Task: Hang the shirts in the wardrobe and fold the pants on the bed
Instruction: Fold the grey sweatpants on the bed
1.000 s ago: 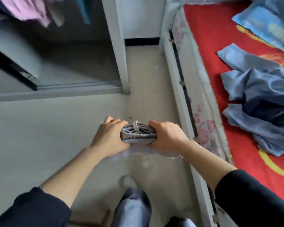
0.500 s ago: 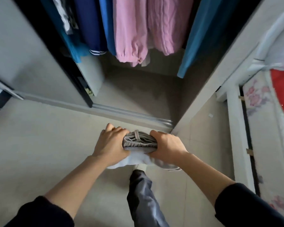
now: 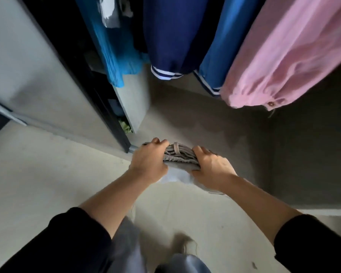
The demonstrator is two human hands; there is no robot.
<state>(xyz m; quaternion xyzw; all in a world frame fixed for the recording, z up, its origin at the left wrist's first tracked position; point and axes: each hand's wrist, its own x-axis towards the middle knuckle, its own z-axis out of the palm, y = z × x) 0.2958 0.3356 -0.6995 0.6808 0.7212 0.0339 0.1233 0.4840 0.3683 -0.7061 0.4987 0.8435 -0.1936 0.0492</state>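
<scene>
Left hand and right hand grip opposite ends of the folded grey pants, fingers curled over them. I see the pants at the wardrobe threshold, below its hanging pink shirt.

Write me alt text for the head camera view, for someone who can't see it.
The left hand and right hand grip a folded grey garment between them at the threshold of an open wardrobe. Inside hang a pink garment, a navy garment with white-striped cuffs and a blue garment.
</scene>
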